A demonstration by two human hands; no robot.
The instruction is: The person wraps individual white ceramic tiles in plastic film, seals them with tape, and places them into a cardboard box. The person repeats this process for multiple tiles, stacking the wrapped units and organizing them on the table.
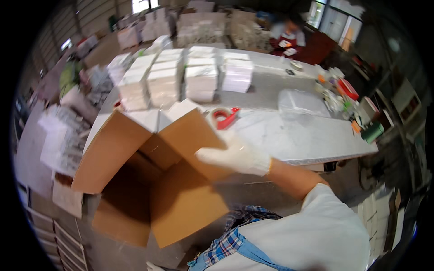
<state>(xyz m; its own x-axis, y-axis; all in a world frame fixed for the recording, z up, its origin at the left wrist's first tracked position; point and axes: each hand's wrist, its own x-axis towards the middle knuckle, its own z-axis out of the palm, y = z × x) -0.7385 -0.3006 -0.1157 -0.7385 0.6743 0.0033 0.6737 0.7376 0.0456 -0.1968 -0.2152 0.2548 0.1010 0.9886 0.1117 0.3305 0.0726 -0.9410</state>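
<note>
A large open cardboard box point(190, 203) is tilted in front of me at the table's near edge, its flaps spread and its dark inside showing. My right hand point(237, 156), in a white glove, is at the box's right-hand flap. Its thumb lies over the flap's inner face, while the fingers are blurred at the flap's edge and seem to wrap round it. Of my left hand point(154, 266) only a bit of white glove shows at the lower edge, below the box; its fingers are hidden. A red tape dispenser point(224, 118) with a roll of tape lies on the table just beyond my right hand.
Several stacks of white blocks point(201, 83) stand across the table point(266, 140). Clear plastic sheeting point(300, 101) lies to their right. Tools, a red tray point(347, 89) and a green cylinder point(372, 132) crowd the right end. Another person point(287, 40) is at the far side.
</note>
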